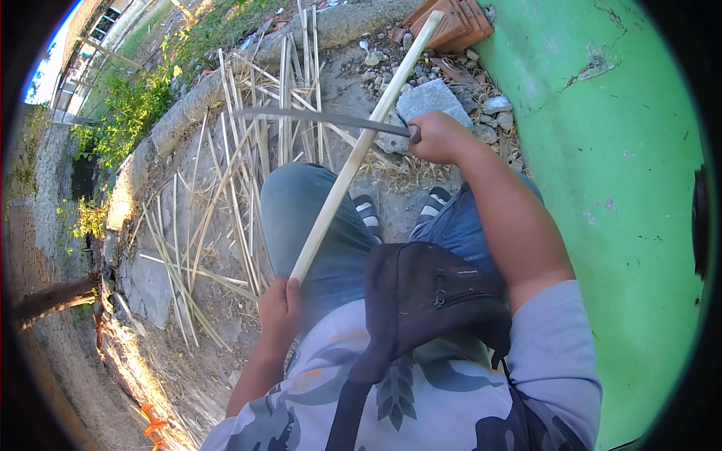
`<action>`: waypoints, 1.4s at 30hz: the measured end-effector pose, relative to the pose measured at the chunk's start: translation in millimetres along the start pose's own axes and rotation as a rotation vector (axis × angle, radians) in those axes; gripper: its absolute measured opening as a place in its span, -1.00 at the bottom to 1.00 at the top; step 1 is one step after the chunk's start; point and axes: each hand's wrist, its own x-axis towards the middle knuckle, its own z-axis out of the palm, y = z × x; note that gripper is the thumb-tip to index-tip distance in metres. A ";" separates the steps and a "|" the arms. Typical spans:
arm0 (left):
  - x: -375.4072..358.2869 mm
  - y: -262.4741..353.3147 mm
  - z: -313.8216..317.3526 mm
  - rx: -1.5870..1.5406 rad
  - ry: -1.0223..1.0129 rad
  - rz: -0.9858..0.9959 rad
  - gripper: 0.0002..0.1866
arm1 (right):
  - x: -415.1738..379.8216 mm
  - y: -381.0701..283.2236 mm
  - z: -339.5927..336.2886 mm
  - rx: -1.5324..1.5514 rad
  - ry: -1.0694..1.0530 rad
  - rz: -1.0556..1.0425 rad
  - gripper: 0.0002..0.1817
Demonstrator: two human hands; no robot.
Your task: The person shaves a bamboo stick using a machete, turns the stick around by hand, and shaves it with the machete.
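A long pale bamboo slat (347, 171) slants from my lap up toward the roof tiles. My left hand (279, 307) is wrapped round its lower end, close to my left thigh. In my right hand (438, 138) is the handle of a machete (331, 119), its long blade pointing left. The blade crosses over the upper half of the slat in this view. Below the slat are my knees in jeans, and a black bag (440, 297) hangs across my front.
Many split bamboo strips (233, 177) lie scattered over the ground at left. Ahead are a concrete block (435, 101), rubble and stacked roof tiles (455, 24). A green wall (609, 188) rises close on my right. A low concrete kerb (180, 124) runs along the far left.
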 end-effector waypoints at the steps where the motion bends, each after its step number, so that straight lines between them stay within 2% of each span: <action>1: 0.8 1.4 0.0 0.006 -0.003 0.005 -0.54 | 1.8 7.9 5.0 -0.003 0.027 0.000 -0.79; 3: 1.0 1.5 -2.5 0.027 -0.004 0.015 -0.55 | 5.6 7.1 6.7 -0.003 0.083 -0.004 -0.79; 9: -1.4 6.0 -3.8 0.016 -0.031 -0.009 -0.57 | -23.1 -34.2 -4.9 -0.139 -0.113 -0.083 -0.76; 13: 0.4 4.5 -1.4 -0.002 -0.025 0.004 -0.54 | -13.6 -15.8 -3.8 -0.103 -0.170 -0.115 -0.78; 16: 0.9 5.9 -2.2 0.032 -0.028 -0.010 -0.53 | 1.4 0.1 -2.2 -0.045 -0.073 0.069 -0.77; 20: -0.3 3.7 -3.4 0.026 -0.012 0.020 -0.53 | -3.6 -3.6 2.6 -0.016 -0.012 0.017 -0.77; 25: 1.4 2.5 -2.4 0.006 -0.040 -0.007 -0.52 | -23.2 -26.4 -5.3 -0.110 -0.073 -0.079 -0.78; 28: 1.4 0.9 -2.9 0.006 -0.036 0.021 -0.53 | -10.7 -5.1 -4.6 -0.061 -0.100 -0.065 -0.78; 29: -2.5 1.0 -3.0 0.020 -0.038 0.012 -0.53 | -3.9 4.8 5.2 0.072 -0.083 -0.002 -0.83; 32: 0.4 6.7 -4.8 0.028 -0.029 0.024 -0.54 | -4.9 -1.7 4.4 0.030 0.037 -0.029 -0.82; 36: -4.4 3.7 -8.0 -0.022 -0.040 0.018 -0.54 | -14.6 -18.8 -2.5 0.012 0.008 -0.153 -0.76; 39: -0.3 2.7 -7.5 -0.030 -0.052 0.054 -0.54 | -27.6 -36.0 -11.2 -0.166 0.015 -0.203 -0.77; 42: -10.0 4.8 -6.2 -0.018 -0.055 -0.005 -0.56 | -8.3 -5.9 -1.9 0.016 0.005 -0.105 -0.79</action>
